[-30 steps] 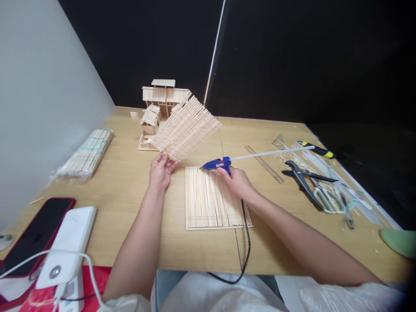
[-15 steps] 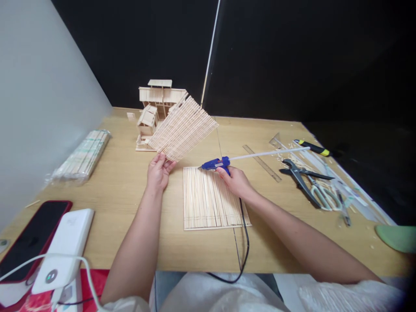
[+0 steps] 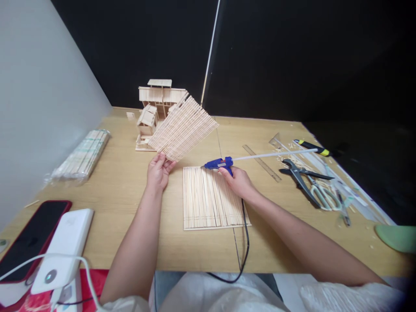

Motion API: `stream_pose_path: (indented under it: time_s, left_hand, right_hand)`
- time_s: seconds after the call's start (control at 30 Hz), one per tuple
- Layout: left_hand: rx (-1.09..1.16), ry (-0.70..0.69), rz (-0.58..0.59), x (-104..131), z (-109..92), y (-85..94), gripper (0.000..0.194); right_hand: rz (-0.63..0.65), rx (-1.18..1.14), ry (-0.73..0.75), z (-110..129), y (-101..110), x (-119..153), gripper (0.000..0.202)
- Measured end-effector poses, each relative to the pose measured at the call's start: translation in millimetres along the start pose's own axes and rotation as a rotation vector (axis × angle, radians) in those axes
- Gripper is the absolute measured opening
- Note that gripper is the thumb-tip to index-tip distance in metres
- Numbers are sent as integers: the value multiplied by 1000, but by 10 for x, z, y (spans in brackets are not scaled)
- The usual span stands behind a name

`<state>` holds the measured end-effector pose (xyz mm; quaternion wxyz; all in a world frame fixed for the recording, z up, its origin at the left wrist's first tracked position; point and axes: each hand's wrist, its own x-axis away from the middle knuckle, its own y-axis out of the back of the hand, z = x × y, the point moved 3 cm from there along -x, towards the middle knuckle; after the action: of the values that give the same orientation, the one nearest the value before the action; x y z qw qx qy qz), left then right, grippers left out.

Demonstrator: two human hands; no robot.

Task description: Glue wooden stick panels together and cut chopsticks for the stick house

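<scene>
My left hand [image 3: 159, 171] grips the lower corner of a wooden stick panel [image 3: 183, 129], which is tilted up off the table in front of a small stick-built model house [image 3: 162, 96]. In my right hand [image 3: 238, 182] is a blue hot glue gun [image 3: 219, 163], with a long white glue stick [image 3: 276, 154] out of its back. Its nozzle is at the far edge of a second stick panel [image 3: 211, 203], which lies flat on the table. Whether the tip touches that panel I cannot tell. The gun's black cord [image 3: 246, 242] runs down over the table's front edge.
A ruler [image 3: 261, 163], pliers [image 3: 300, 184], scissors [image 3: 325, 197], a yellow-black cutter [image 3: 313, 147] and wood scraps are at right. To the left are bagged sticks [image 3: 82, 156], a phone [image 3: 34, 238] and a white power bank [image 3: 63, 249] with a cable.
My right hand has moved the glue gun slightly to the right along the far edge of the flat panel. My left hand and its panel have stayed in place.
</scene>
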<state>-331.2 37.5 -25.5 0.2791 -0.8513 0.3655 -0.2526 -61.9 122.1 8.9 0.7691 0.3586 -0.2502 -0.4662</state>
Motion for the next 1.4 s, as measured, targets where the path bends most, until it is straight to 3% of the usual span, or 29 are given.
stream_pose_path:
  time_s: [0.23,0.73,1.13,1.4]
  left_hand:
    - [-3,-9,10,-13,9,4,21]
    - [6,2,-18,2,-8,-30,17]
    - [14,2,-3,9,-9,-25,16]
    - [14,-2,-12,17,-8,-30,19]
  right_hand:
    - [21,-168,10,-13,-20,28,53]
    - [2,10,4,-61,-24,0,47]
    - [-7,-206,9,-123,48,65,51]
    - [-8,-113,9,-125,28,34,50]
